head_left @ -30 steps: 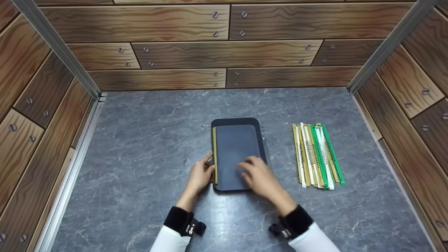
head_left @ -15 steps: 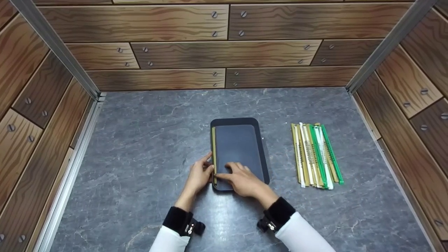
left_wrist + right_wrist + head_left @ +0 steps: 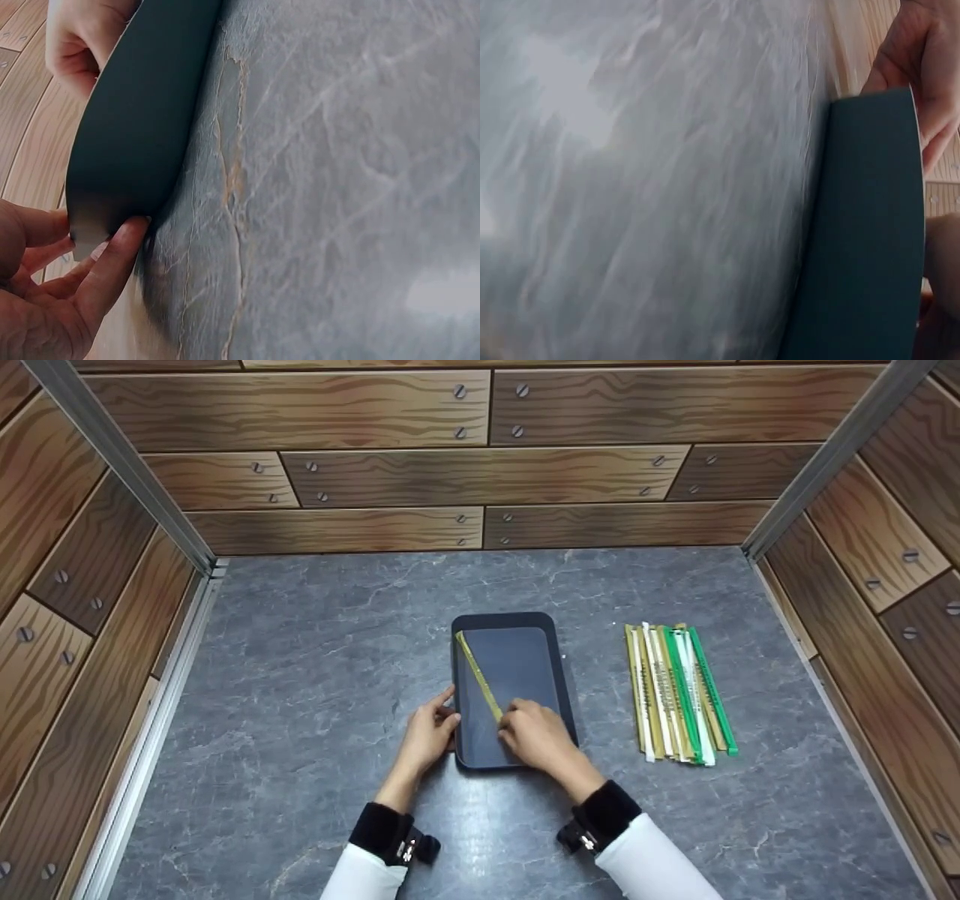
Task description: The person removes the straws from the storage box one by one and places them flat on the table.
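A dark rectangular tray (image 3: 517,667) lies in the middle of the table. My left hand (image 3: 430,735) holds its left edge, thumb at the rim; the left wrist view has my left fingers (image 3: 112,262) against the outer wall. Over the tray, my right hand (image 3: 536,735) pinches the near end of a yellow-wrapped straw (image 3: 480,679). The straw slants across the tray, its far end by the upper left corner. The tray wall (image 3: 866,225) hides most of the right hand's grip in the right wrist view.
Right of the tray, a row of wrapped straws (image 3: 660,690) in yellow, white and green lies on the grey marbled table (image 3: 322,660). Wood-patterned walls (image 3: 390,476) with metal corner posts enclose the table at the back and sides.
My right hand reached the straw along the tray's left wall, took its near end and swung it rightward. My left hand stays at the tray's left edge.
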A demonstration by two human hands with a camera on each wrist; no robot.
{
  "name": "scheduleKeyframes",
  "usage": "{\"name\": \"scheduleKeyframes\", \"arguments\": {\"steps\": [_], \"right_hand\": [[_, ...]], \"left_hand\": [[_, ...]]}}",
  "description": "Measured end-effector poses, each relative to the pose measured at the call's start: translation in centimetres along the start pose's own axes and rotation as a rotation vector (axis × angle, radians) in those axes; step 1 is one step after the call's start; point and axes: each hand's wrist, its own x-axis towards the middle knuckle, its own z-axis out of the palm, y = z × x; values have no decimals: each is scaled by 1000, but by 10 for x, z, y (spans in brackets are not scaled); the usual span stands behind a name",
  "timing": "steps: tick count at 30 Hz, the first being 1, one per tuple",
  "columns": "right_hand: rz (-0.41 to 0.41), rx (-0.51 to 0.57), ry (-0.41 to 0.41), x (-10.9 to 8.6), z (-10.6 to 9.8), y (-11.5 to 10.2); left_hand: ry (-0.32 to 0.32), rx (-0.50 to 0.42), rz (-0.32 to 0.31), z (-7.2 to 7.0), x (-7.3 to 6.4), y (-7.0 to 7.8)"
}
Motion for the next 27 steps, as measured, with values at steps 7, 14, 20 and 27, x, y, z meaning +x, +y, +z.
{"name": "scheduleKeyframes", "arguments": {"steps": [7,14,20,27], "right_hand": [[150,-29,129,1,1,4],[207,-104,158,6,12,4],[170,-187,259,5,11,8],[245,-139,170,3,3,10]], "left_hand": [[8,5,-10,-1,0,1],[2,-8,-25,1,0,0],[11,4,-17,1,0,1],[-1,2,-16,0,0,0]]}}
